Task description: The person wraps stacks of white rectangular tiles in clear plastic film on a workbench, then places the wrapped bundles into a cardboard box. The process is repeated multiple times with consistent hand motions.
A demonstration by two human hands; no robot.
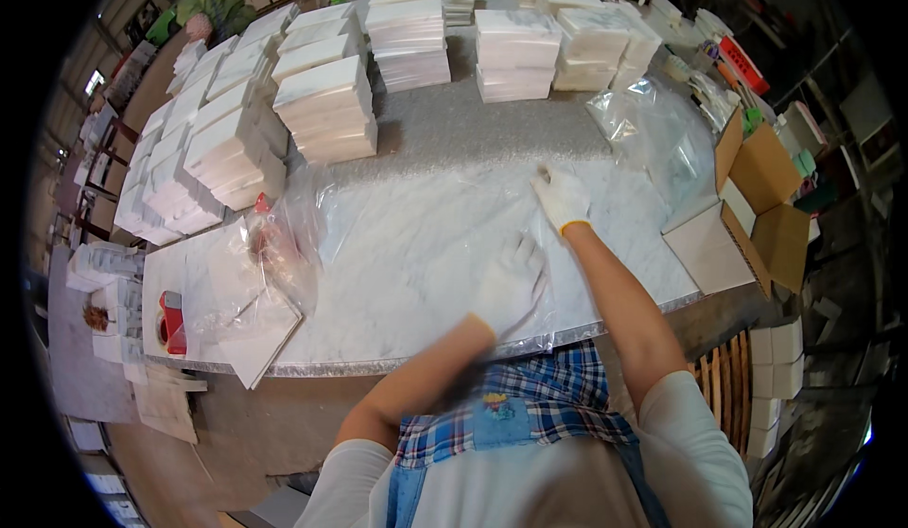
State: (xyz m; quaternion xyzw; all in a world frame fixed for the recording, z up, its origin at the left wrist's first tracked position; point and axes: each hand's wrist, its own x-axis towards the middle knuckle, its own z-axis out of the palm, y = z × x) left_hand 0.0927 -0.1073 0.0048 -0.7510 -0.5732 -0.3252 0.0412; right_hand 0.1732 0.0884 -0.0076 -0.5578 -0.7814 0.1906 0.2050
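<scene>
My left hand (515, 280), in a white glove with a yellow cuff, lies over the white marbled slab (407, 272) with its fingers stretched out, slightly blurred. Beneath and beside it shows clear plastic film (550, 306), hanging toward the slab's front edge. Farther forward and to the right, my right hand (564, 199) wears a matching glove. Its fingers are bent together and the tips look dark; anything pinched there is too small to make out. A loose clear plastic bag (653, 131) lies beyond it on the right.
Stacks of white tiles (326, 107) line the table's left and far sides. An open cardboard box (757, 216) sits at the right. Near the left corner are a tile in plastic (255, 339) and a red tape roll (171, 322). A person in green (206, 3) is far left.
</scene>
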